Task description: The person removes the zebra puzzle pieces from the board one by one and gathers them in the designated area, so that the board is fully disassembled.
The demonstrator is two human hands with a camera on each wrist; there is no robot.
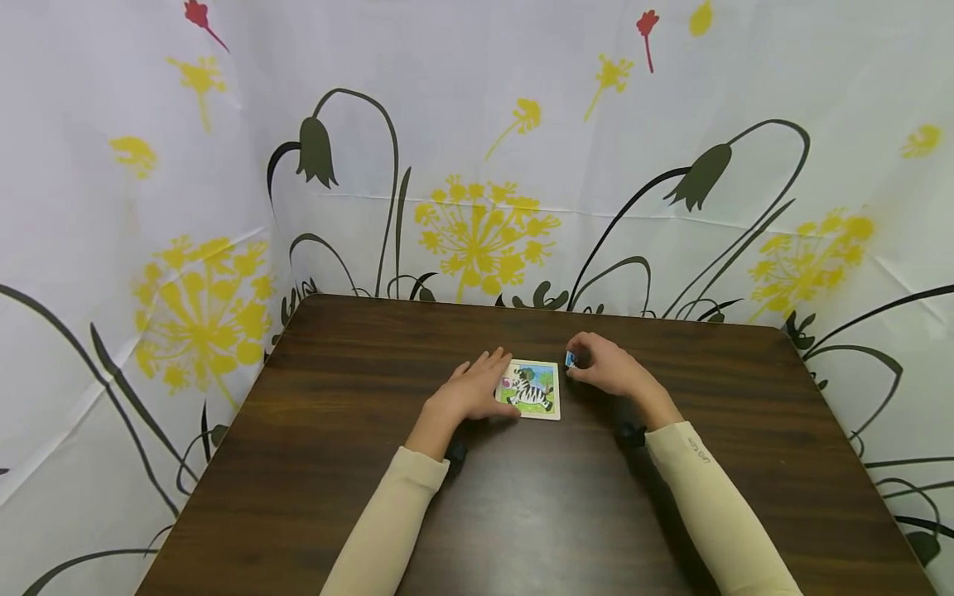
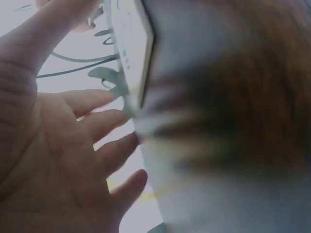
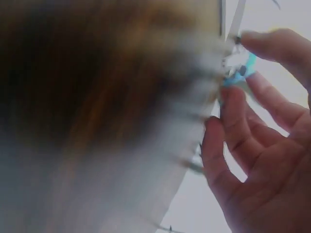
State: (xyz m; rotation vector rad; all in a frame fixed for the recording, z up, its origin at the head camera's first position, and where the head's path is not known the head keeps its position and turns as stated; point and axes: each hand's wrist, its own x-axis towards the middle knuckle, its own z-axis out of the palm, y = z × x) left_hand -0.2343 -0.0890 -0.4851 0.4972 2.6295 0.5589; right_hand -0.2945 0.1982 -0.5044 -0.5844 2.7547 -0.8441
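Blue piece (image 1: 570, 360) pinched at tip of right hand (image 1: 613, 367) | zebra board (image 1: 532, 392) just left of pinch, looks mostly filled; piece outside it, so seemingly unfinished | left hand (image 1: 474, 391) spread along board's left side, contact unclear | dark wood-grain table (image 1: 537, 530) beneath | flower-print cloth (image 1: 574, 50) beyond grip, behind table

Head cam: above, behind the grip, facing forward-down, farthest. Wrist cams: close under left hand (image 1: 471, 392) and right hand (image 1: 613, 366), tilted, facing fingerward. Head, right wrist share pinched blue piece (image 1: 570, 360).
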